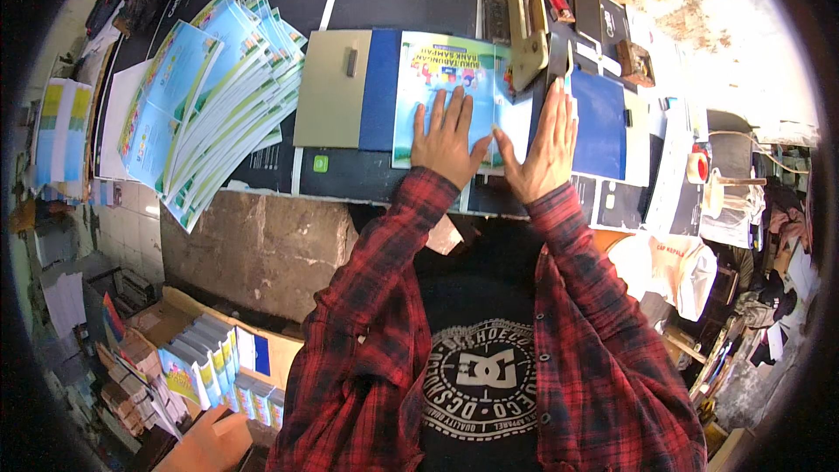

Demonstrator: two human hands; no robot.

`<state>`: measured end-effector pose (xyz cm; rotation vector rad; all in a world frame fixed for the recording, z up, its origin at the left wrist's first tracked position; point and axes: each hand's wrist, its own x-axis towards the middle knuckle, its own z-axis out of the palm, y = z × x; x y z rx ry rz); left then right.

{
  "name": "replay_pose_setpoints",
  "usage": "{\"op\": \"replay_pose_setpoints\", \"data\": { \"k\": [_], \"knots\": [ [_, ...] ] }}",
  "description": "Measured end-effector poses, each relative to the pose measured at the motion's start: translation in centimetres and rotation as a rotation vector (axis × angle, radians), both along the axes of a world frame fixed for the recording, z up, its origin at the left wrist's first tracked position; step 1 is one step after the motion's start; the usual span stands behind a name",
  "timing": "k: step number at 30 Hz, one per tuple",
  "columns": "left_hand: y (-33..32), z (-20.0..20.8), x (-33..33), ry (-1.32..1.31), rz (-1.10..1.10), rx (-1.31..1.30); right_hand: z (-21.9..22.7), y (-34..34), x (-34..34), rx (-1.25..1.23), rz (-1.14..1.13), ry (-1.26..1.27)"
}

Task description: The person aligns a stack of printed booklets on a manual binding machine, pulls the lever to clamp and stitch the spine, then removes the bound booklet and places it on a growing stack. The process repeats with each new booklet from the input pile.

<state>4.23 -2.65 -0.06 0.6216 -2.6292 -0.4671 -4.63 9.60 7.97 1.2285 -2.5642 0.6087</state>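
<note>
A light-blue printed cover sheet (pixel 419 70) with small colourful pictures lies on the dark worktable, its print upside down to me. My left hand (pixel 447 135) rests flat on it, fingers spread. Beside it, my right hand (pixel 542 147) lies palm down along the sheet's right part, fingers straight and thumb out toward the left thumb. Neither hand grips anything. Left of the sheet are a blue strip (pixel 378 92) and a beige board (pixel 330 92). Right of my right hand lies a blue panel (pixel 599 122). A worn, long tan device (pixel 529 26) stands just beyond my hands.
Printed sheets (pixel 218 87) are fanned out on the table's left, some over its front edge. A wooden block (pixel 635 63) and a tape roll (pixel 696 168) lie to the right. Below left, a box holds several booklets (pixel 201 354). A white bag (pixel 677 267) is at the right.
</note>
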Motion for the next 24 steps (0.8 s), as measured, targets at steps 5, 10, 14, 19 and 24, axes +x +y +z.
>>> {"op": "replay_pose_setpoints", "data": {
  "k": [5, 10, 14, 19, 24],
  "knots": [
    [0.0, -0.3, -0.1, -0.042, -0.004, -0.008, 3.2, 0.0, -1.2, -0.157, 0.195, -0.106],
    [-0.7, 0.5, -0.9, -0.071, 0.01, -0.054, 11.4, -0.2, -9.4, -0.246, 0.217, -1.079],
    [-4.0, 4.6, -3.3, -0.206, -0.081, 0.146, 3.8, 6.1, -14.3, -0.351, -0.102, -0.859],
    [-6.4, 1.2, -5.2, -0.139, -0.255, -0.16, -10.6, 10.6, -14.5, -0.623, -0.196, -0.992],
    [-7.0, 0.6, -4.8, -0.104, -0.253, -0.132, -10.3, 7.8, -11.1, -0.722, -0.098, -0.97]
  ]
}}
